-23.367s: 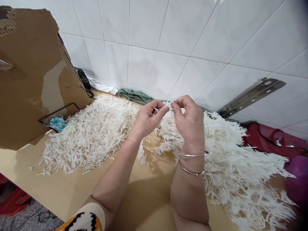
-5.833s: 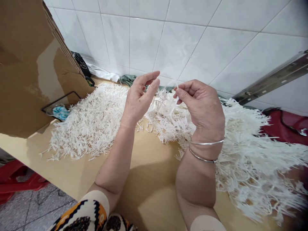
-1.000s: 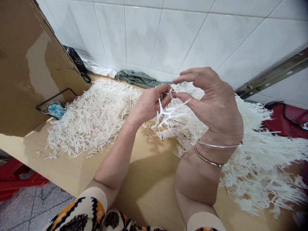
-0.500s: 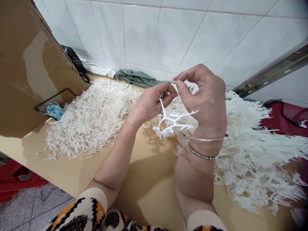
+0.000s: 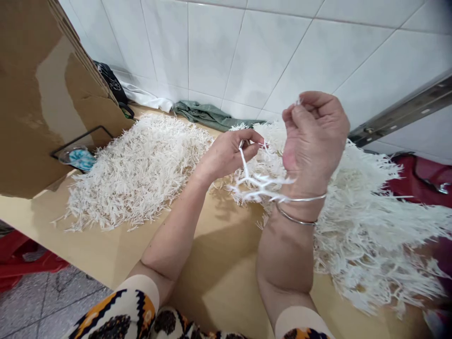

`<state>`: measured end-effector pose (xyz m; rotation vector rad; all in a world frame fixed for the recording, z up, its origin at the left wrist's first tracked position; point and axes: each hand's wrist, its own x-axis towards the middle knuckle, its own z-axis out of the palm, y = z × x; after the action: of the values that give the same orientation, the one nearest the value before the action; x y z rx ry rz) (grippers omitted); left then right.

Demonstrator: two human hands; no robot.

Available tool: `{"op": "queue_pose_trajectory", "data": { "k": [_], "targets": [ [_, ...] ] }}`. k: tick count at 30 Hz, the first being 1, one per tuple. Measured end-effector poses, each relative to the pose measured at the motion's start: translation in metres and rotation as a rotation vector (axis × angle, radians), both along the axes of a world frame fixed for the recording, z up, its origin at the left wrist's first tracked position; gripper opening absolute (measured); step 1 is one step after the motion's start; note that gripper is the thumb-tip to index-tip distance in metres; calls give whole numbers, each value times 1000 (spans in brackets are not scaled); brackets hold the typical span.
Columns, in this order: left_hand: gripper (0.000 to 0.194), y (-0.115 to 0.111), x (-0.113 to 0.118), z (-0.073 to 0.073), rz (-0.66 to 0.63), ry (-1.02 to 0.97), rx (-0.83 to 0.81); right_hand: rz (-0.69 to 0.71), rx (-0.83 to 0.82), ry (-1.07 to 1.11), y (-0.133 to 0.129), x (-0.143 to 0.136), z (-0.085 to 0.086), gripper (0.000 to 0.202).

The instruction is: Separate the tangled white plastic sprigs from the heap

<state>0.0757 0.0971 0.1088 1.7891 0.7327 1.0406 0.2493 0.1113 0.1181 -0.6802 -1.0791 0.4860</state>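
Observation:
My left hand (image 5: 226, 154) is closed, pinching the stem of a white branched plastic sprig (image 5: 245, 165) whose forked arms hang below the fingers, blurred. A small twig end pokes out past the fingertips. To the right and higher, my right hand (image 5: 316, 136) is closed, thumb against fingers, with a small white bit (image 5: 298, 101) at the tips, its kind too small to tell. The two hands are apart. A heap of short white sprigs (image 5: 144, 169) lies left of my left forearm. Larger tangled white sprigs (image 5: 370, 235) spread beyond my right arm.
A cardboard box (image 5: 52, 103) stands on the left of the wooden table (image 5: 212, 263). Green cloth (image 5: 212, 115) lies along the tiled wall (image 5: 212, 52). Right of the sprigs is a dark red bag (image 5: 416, 174). A red stool (image 5: 28, 263) is on the floor at lower left.
My right hand has pulled away from my left, to the right, with a small white bit at its fingertips. My left hand has shifted slightly, still on the sprig, which swings.

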Motion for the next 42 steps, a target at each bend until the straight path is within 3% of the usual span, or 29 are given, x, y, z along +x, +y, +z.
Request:
{"op": "queue_pose_trajectory", "data": {
  "k": [4,8,10,13,17,23,29,31,35,38,40,42],
  "targets": [
    [21,4,7,-4,25,-151,-75,97,-148,-93,-11,14,4,19],
    [32,10,10,-7,87,-256,-97,42,-211,-238,-34,4,17,19],
    [30,11,9,-6,97,-270,-101,64,-225,-274,-40,-1,22,23],
    [28,9,7,-4,80,-262,-87,114,-277,-393,-43,-2,24,9],
    [31,7,5,-5,82,-191,-7,46,-345,-552,-40,2,21,7],
    [39,9,5,-5,56,-178,7,91,-325,-407,-34,-1,17,14],
    [28,11,-2,-2,73,-99,135,168,-380,-240,-33,-18,19,19],
    [27,9,-5,0,38,-92,166,96,-387,-223,-26,-18,16,17],
    [28,0,-8,5,-118,-111,156,-362,-369,-88,-10,2,6,23],
    [27,-3,-7,6,-98,-137,102,-217,-342,-130,-12,16,4,17],
    [26,-1,-5,5,-42,-134,61,-116,-354,-250,-20,13,7,7],
    [25,2,-5,3,-7,-139,24,-53,-371,-311,-29,4,12,13]
  ]
}}
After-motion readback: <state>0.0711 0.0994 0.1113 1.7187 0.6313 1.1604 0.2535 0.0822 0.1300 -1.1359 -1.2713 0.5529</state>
